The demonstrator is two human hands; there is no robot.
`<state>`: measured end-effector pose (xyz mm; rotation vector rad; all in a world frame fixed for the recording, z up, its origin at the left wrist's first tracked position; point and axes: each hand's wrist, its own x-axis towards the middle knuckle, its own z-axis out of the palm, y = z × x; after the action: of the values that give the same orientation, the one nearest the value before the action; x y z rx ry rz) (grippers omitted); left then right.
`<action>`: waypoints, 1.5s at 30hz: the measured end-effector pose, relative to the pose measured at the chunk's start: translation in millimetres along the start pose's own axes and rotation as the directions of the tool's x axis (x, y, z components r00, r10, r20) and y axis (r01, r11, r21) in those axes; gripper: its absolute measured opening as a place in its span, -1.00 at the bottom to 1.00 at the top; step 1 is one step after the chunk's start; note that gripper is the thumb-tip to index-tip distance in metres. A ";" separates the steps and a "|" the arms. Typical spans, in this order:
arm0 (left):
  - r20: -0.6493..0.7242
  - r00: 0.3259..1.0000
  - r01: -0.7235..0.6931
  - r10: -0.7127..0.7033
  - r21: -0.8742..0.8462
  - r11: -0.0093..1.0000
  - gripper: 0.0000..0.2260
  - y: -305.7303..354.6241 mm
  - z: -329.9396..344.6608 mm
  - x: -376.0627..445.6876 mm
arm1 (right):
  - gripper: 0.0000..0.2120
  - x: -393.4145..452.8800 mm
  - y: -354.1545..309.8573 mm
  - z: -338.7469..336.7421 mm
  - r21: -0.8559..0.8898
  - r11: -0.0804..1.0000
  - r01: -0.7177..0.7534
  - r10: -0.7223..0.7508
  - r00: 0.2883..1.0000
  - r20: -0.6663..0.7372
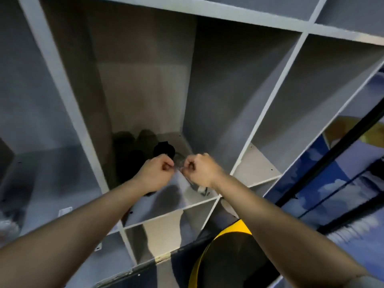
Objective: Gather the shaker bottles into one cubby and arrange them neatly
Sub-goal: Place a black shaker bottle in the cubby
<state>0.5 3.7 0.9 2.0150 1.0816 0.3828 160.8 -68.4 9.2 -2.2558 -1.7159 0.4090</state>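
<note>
Both my hands reach into the middle cubby [145, 210] of a grey shelf unit. My left hand [158, 171] and my right hand [199, 169] are curled shut side by side, pinching a blurred clear shaker bottle [179, 163] between them; part of it shows under my right wrist. A black lid [164, 150] sits just behind my left hand. Dark shaker bottles [128, 154] stand in shadow at the cubby's back left, and their shapes are hard to tell apart.
Grey dividers [264, 113] frame neighbouring cubbies to the left, right, above and below. A blue patterned surface with a black bar [332, 154] lies at the right. A yellow and black rounded object [226, 256] sits low in front of me.
</note>
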 end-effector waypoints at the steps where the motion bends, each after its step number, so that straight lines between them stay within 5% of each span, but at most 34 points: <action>1: 0.001 0.996 0.086 -0.087 -0.100 0.991 -0.78 -2.2 6.9 12.5 | -0.82 15.7 8.9 4.0 0.013 1.000 0.009 -0.009 1.000 0.021; 5: 0.001 0.939 0.322 -0.345 -0.366 0.873 -0.65 -24.4 21.4 61.5 | -0.53 80.2 31.2 25.7 0.066 0.998 0.016 -0.021 0.996 0.082; 8: -0.019 0.891 0.387 -0.453 -0.490 0.781 -0.81 -38.0 15.0 94.0 | -0.38 122.0 37.2 37.7 0.099 0.995 0.007 -0.019 0.992 0.121; 10: -0.004 0.861 0.422 -0.508 -0.552 0.719 -0.74 -45.1 12.9 113.3 | -0.36 143.2 39.2 47.5 0.068 0.997 0.025 -0.036 0.986 0.164; 13: 0.042 0.826 0.470 -0.562 -0.602 0.645 -0.79 -56.3 16.0 137.4 | -0.25 170.1 43.1 67.1 0.059 0.998 0.021 -0.035 0.968 0.248; 18: 0.113 0.790 0.473 -0.603 -0.737 0.482 -0.59 -66.0 35.1 160.3 | -0.23 196.6 43.8 92.7 0.039 0.998 0.050 -0.060 0.949 0.310; 23: 0.139 0.781 0.444 -0.609 -0.810 0.384 -0.43 -65.9 40.0 164.5 | -0.04 195.8 47.5 114.7 -0.015 1.000 0.012 -0.008 0.971 0.238; 27: 0.101 0.810 0.423 -0.578 -0.783 0.456 -0.36 -48.7 30.7 150.5 | -0.03 189.9 55.4 106.6 0.087 0.996 0.006 -0.017 0.992 0.127; 34: -0.062 0.905 0.231 -0.420 -0.758 0.610 -0.61 11.2 -13.4 112.7 | 0.04 153.7 41.9 28.8 0.386 0.921 0.050 -0.040 0.999 -0.033; 37: -0.094 0.932 0.204 -0.349 -0.661 0.722 -0.64 22.9 -32.8 79.8 | 0.07 118.7 21.1 -21.1 0.401 0.908 0.119 -0.106 0.993 -0.055; 41: -0.098 0.967 0.135 -0.234 -0.585 0.800 -0.84 33.8 -63.9 29.4 | -0.20 65.5 -14.1 -66.6 0.387 0.891 0.238 -0.229 0.971 -0.071; 45: -0.081 0.989 0.067 -0.128 -0.525 0.849 -0.84 30.0 -108.2 -32.5 | -0.14 3.9 -60.0 -93.2 0.341 0.893 0.294 -0.304 0.952 -0.025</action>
<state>-64.9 23.1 95.8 1.4618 1.0092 0.6662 144.5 -53.7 117.8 -1.7175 -1.8067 0.6173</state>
